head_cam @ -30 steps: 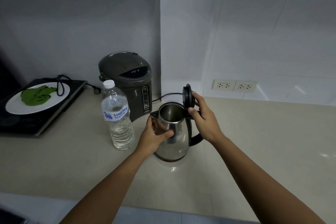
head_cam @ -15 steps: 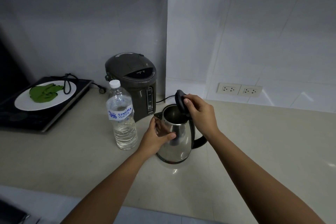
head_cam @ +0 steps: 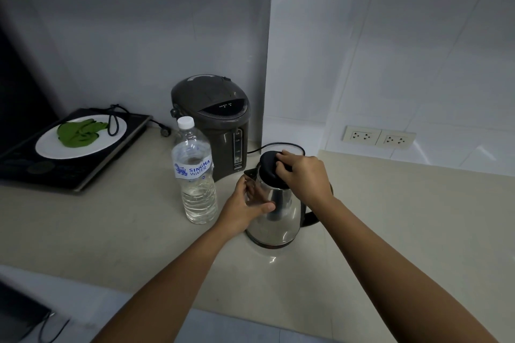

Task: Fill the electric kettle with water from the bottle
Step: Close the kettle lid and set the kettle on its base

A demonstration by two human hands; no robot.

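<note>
A steel electric kettle (head_cam: 278,220) stands on the beige counter, its black lid (head_cam: 269,166) down over the mouth. My left hand (head_cam: 245,209) grips the kettle's left side, thumb across the front. My right hand (head_cam: 302,175) rests on top of the lid, fingers pressing on it, and hides most of the black handle. Just left of the kettle stands a clear water bottle (head_cam: 196,172) with a white cap on and a blue-lettered label, roughly a third full.
A dark electric water dispenser (head_cam: 214,120) stands behind the bottle, its cord running behind the kettle. At far left an induction hob (head_cam: 72,175) carries a white plate (head_cam: 50,145) with a green cloth. Wall sockets (head_cam: 379,138) sit at right. The counter's front edge is near me.
My right hand has swung the kettle lid from upright down onto the mouth. My left hand has kept its grip on the kettle body.
</note>
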